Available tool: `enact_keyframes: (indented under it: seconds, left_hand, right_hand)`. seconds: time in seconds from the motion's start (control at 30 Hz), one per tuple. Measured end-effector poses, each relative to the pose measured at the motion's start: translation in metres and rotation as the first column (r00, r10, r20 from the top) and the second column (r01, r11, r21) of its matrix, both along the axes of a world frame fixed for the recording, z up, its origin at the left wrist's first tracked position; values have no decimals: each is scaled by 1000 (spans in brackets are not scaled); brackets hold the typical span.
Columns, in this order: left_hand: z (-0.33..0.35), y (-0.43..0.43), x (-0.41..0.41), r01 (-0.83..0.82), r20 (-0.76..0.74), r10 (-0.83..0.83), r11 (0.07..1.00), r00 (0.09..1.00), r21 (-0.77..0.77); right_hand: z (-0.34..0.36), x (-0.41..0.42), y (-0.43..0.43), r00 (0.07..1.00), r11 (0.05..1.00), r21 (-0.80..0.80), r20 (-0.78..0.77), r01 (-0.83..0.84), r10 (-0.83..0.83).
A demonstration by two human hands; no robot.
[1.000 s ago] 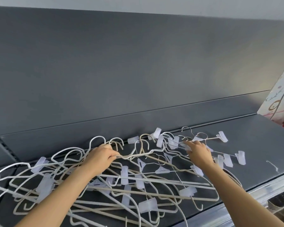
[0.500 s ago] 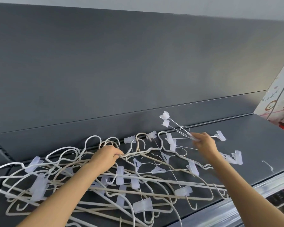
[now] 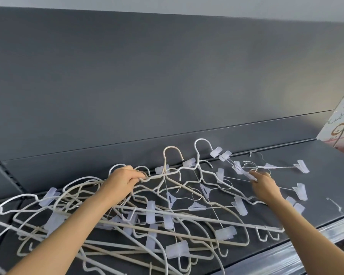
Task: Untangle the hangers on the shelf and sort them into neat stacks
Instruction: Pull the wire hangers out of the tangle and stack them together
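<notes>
Your left hand gripped a white hanger at centre frame, your right hand pinched a clip hanger, arms outstretched over the tangle

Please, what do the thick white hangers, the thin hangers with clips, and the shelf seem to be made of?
The thick hangers: probably wire with a matte white or cream coating; bent rod shape, no shine. The thin clip hangers: bare metal wire, thin and grey; their clips look like translucent frosted plastic. The shelf: likely painted sheet metal, dark grey, smooth, soft sheen.
</notes>
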State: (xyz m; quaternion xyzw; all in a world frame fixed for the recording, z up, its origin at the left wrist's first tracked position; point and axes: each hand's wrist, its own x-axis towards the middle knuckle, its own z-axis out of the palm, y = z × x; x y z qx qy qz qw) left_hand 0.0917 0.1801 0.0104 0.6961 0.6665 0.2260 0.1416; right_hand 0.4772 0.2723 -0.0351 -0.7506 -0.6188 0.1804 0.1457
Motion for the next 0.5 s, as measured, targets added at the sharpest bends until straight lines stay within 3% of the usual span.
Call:
enact_keyframes:
  seconds: [0.1, 0.23, 0.4, 0.5]
  left_hand:
    - [-2, -6, -8, -37, -4, 37, 999, 999, -28]
    - [-1, -11, -10, -54, 19, 54, 998, 998, -33]
    - [8, -17, -14, -56, 29, 58, 995, 998, -81]
    - [17, -19, -16, -48, -67, 37, 982, 997, -180]
  right_hand:
    - [15, -24, -10, 993, 995, 78, 112, -57, 48]
    - [26, -75, -28, 952, 940, 154, 2, -303, 307]
    - [23, -106, -32, 932, 937, 150, -135, -316, 336]
    - [33, -116, -37, 904, 912, 212, -176, -351, 389]
